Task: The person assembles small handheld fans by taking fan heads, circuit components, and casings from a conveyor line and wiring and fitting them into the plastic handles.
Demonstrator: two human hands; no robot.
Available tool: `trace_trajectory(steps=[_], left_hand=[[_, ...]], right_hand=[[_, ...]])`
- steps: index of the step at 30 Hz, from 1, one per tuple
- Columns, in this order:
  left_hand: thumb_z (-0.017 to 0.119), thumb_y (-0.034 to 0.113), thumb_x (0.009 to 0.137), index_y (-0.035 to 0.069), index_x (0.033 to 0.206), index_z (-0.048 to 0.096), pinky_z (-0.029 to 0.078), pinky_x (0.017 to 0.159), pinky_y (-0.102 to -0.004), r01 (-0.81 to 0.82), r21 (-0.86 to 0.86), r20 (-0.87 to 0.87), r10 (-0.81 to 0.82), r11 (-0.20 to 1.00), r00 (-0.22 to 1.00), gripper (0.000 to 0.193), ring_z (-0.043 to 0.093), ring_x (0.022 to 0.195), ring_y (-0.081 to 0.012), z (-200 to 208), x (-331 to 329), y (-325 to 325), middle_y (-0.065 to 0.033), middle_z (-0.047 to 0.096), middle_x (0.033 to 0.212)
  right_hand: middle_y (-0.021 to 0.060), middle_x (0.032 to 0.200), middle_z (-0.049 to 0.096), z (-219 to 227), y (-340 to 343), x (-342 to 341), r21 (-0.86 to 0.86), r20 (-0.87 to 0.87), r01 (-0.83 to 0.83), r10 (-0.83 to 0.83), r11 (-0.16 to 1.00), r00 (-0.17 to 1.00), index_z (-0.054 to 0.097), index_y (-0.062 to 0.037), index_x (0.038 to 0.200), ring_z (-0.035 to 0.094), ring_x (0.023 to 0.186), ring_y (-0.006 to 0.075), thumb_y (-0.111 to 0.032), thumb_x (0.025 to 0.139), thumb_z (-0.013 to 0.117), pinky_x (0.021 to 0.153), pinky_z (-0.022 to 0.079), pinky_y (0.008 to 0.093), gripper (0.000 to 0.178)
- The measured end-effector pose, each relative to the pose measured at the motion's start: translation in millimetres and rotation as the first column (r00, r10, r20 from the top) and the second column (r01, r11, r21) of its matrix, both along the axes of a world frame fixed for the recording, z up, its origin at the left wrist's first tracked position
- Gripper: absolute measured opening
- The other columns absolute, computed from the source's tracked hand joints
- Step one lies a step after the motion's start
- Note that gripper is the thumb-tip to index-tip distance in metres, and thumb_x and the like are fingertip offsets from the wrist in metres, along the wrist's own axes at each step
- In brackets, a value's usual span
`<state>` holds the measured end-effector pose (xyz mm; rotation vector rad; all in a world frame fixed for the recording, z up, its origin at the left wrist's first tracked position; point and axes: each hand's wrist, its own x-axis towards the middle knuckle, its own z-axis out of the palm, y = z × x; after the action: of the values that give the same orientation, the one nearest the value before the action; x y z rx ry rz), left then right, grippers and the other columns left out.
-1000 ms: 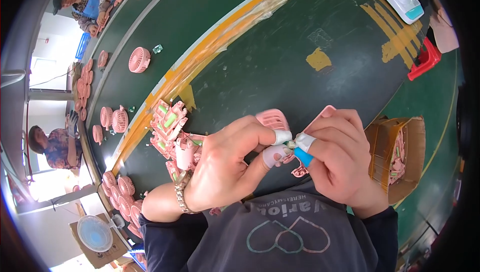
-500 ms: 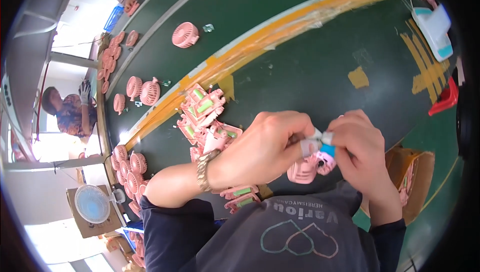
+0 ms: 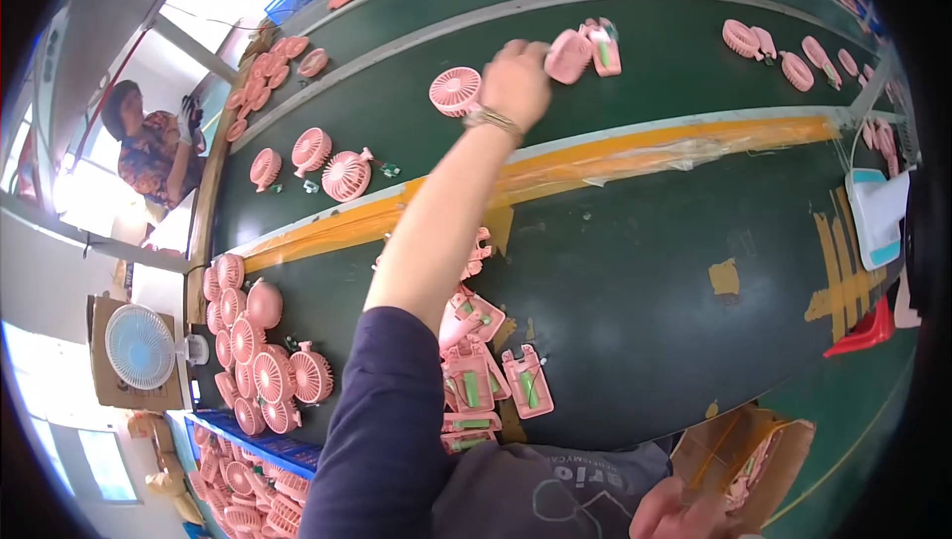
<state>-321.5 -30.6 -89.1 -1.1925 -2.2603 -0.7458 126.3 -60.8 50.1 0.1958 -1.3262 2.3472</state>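
Note:
My left hand [image 3: 516,85] reaches far forward over the green belt, its fingers curled down and partly hidden. Just right of the fingers sits a slightly blurred pink fan head [image 3: 568,56], beside a pink handle shell [image 3: 604,49] with a green battery inside; whether I touch the head cannot be made out. A pink fan head with a slatted grille [image 3: 455,91] lies close on the left of my wrist. My right hand [image 3: 679,511] is low at the bottom edge, blurred, near the cardboard box [image 3: 788,475]. Its fingers are unclear.
Pink handle shells with green batteries [image 3: 470,385] lie in a pile below my left forearm. Fan heads [image 3: 273,370] crowd the left, above a blue crate [image 3: 260,445]. A taped ridge [image 3: 654,147] separates belt and worktop. Other people work beyond, one gloved.
My hands were together over a pink fan part near my chest. Now the left has stretched forward onto the belt, and the right has dropped to the bottom edge. The view has shifted.

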Motion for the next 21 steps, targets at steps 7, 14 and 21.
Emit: trace_trajectory(steps=[7,14,21], left_hand=[[0.064,0.023,0.088,0.015,0.119,0.065,0.053,0.084,-0.0449,-0.037,-0.612,0.126,0.143,0.790,0.982,0.032,0.066,0.099,-0.0309,-44,-14,-42,-0.0130,0.068,0.105],[0.067,0.023,0.086,0.008,0.108,0.069,0.054,0.080,-0.0398,0.049,0.044,0.157,-0.055,0.998,0.986,0.026,0.067,0.090,-0.0348,18,16,-82,-0.0202,0.068,0.095],[0.059,0.027,0.096,0.002,0.105,0.070,0.047,0.066,-0.0244,0.229,0.110,0.526,-0.252,0.967,0.812,0.029,0.058,0.069,-0.0089,89,102,-104,-0.0037,0.067,0.079]], right_hand=[[0.0021,0.111,0.068,-14,31,-11,-0.298,-0.121,-0.523,0.512,0.798,0.850,0.058,-0.0141,0.111,0.054,0.111,0.0170,-0.032,0.097,0.056,0.090,0.033,0.0506,0.023],[0.0078,0.080,0.062,-84,6,-9,-0.476,-0.424,-0.437,0.236,0.763,0.874,0.059,-0.0006,0.114,0.057,0.068,0.0189,-0.019,0.095,0.050,0.060,0.045,0.0342,0.028],[0.0182,0.082,0.065,-172,-19,-79,0.876,0.460,-0.275,-0.515,0.396,0.723,0.063,-0.0034,0.098,0.065,0.075,0.0366,-0.018,0.084,0.066,0.065,0.053,0.0440,0.021]])
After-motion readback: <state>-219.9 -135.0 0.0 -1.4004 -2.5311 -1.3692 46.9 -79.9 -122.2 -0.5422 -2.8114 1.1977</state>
